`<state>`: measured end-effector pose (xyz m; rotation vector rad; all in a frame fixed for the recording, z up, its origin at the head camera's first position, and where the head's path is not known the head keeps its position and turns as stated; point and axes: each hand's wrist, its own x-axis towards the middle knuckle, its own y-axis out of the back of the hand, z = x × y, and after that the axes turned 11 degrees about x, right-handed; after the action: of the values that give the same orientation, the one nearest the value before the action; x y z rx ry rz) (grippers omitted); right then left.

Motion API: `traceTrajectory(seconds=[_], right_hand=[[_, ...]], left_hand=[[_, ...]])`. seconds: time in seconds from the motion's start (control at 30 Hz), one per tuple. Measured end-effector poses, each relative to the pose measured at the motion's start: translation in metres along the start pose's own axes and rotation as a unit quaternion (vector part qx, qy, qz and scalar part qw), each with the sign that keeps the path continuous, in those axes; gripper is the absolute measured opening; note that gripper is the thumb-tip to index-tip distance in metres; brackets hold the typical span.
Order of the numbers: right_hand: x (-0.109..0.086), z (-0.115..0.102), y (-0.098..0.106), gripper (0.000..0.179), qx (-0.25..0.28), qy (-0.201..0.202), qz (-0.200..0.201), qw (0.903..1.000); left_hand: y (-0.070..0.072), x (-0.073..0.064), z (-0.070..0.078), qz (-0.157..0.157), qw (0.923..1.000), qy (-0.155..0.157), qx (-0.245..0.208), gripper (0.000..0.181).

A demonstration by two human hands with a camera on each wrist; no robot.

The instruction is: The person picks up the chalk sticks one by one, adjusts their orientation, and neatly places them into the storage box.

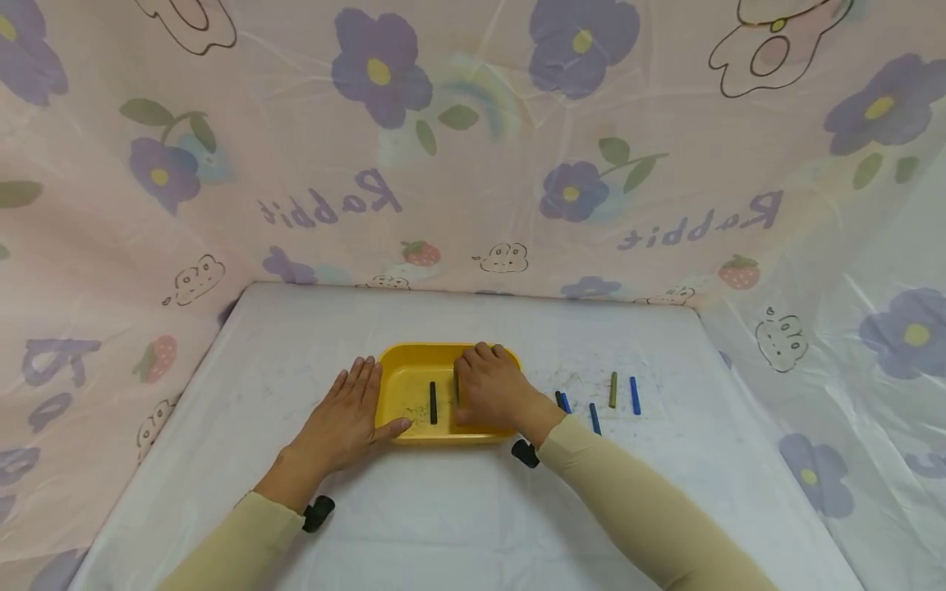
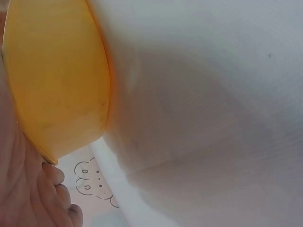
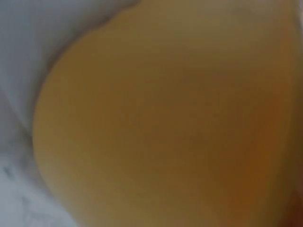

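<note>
In the head view a yellow tray (image 1: 414, 351) rests on the white table, with a black crayon (image 1: 433, 402) upright in the picture on its floor. My left hand (image 1: 346, 414) lies against the tray's left side, fingers straight and thumb over the near rim. The left wrist view shows the tray's outer wall (image 2: 59, 71) beside those fingers. Over the tray's right half, my right hand (image 1: 491, 390) has curled fingers and holds a dark green crayon (image 1: 456, 390), mostly hidden by the hand. The right wrist view is blurred and filled by the yellow tray wall (image 3: 156, 127).
Right of the tray lie an olive crayon (image 1: 613, 390), a blue crayon (image 1: 635, 396) and a dark blue crayon (image 1: 594, 419). A black one (image 1: 559, 399) and another blue one (image 1: 566, 403) lie by the right wrist. Dark smudges mark the tabletop. A printed curtain (image 1: 473, 164) stands behind.
</note>
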<state>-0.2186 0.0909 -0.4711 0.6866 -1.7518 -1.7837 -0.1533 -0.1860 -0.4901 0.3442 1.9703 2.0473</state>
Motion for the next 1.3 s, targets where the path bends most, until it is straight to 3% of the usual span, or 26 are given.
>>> traceTrajectory(seconds=[0.13,0.6,1.3], right_hand=[[0.004,-0.006,-0.009,0.064,0.009,-0.002,-0.029,0.9996],[0.012,-0.008,-0.023,0.064,0.012,-0.004,-0.059,0.9981],[0.019,-0.016,-0.024,0.070,0.037,-0.008,-0.074,0.9965]], left_hand=[[0.001,0.000,0.001,0.000,1.0000,0.000,-0.002,0.109],[0.000,0.000,0.002,0.003,1.0000,0.000,-0.005,0.110],[0.001,0.000,0.001,0.001,0.9998,0.000,-0.019,0.109]])
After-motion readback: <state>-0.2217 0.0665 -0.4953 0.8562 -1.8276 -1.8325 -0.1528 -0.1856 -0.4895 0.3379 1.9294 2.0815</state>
